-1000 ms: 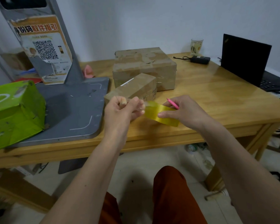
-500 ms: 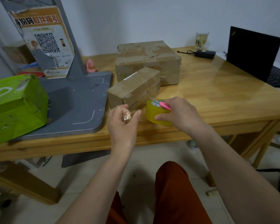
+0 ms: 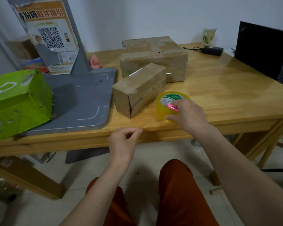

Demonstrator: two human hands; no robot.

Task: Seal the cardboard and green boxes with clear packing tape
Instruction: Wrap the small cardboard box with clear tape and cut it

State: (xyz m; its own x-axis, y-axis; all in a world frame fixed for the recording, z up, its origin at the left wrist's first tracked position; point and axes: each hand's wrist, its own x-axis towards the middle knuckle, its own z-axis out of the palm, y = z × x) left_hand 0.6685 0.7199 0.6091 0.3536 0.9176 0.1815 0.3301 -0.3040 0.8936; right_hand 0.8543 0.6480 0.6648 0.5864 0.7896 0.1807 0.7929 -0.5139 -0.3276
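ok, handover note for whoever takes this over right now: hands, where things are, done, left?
Left hand: pinches the free end of a clear tape strip, off the table's front edge.
Right hand: holds the tape roll down on the table, with a pink cutter in its fingers.
Small cardboard box sits just left of the roll, large cardboard box behind it; both already carry tape.
Green box sits far left on the grey base.
Left: cut the strip, apply it; the green box seems unsealed.
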